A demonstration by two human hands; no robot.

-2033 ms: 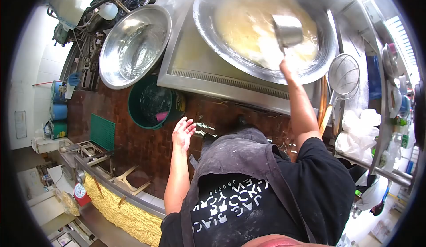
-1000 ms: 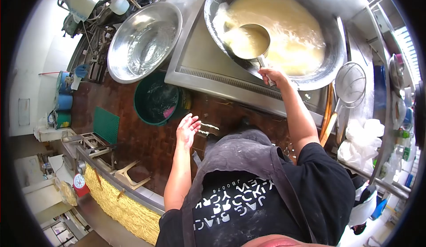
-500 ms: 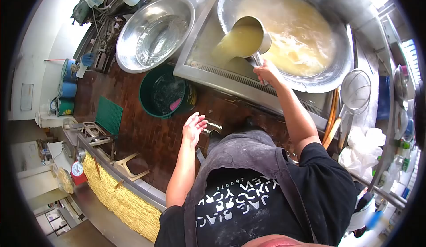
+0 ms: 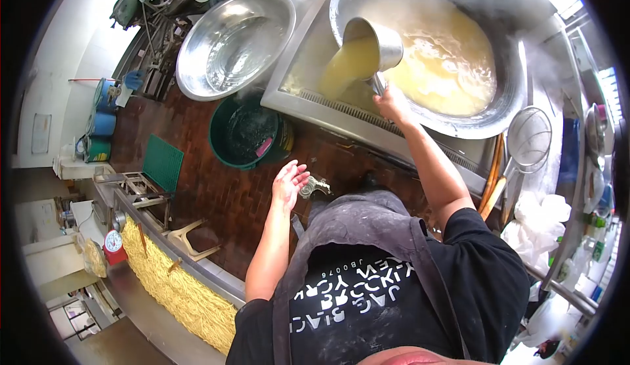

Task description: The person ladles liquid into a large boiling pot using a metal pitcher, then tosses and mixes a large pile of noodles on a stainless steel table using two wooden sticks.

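Note:
My right hand [image 4: 394, 104] is wrapped round the handle of a metal dipper [image 4: 390, 46]. The dipper is tipped to the left over the rim of a wide steel cauldron [image 4: 453, 127], which holds cloudy yellowish, steaming liquid. From its mouth a yellowish liquid [image 4: 348, 69] pours onto the steel stove top [image 4: 296, 71] beside the cauldron. My left hand [image 4: 289, 184] hangs in the air in front of my apron [image 4: 367, 220], fingers extended and holding nothing. Closest to it is a green bucket [image 4: 220, 150] on the floor, with water and a pink object inside.
A large shiny steel basin [image 4: 187, 79] stands left of the stove. A mesh strainer [image 4: 528, 138] and wooden poles [image 4: 491, 184] lie at the right. Behind on the left, yellow noodles [image 4: 177, 286] cover a long counter, near a red scale [image 4: 114, 247]. A stool [image 4: 190, 240] stands nearby.
The dipper is tilted further left, and the liquid streams out in a fuller flow. The view has shifted slightly. My left hand has stayed much the same.

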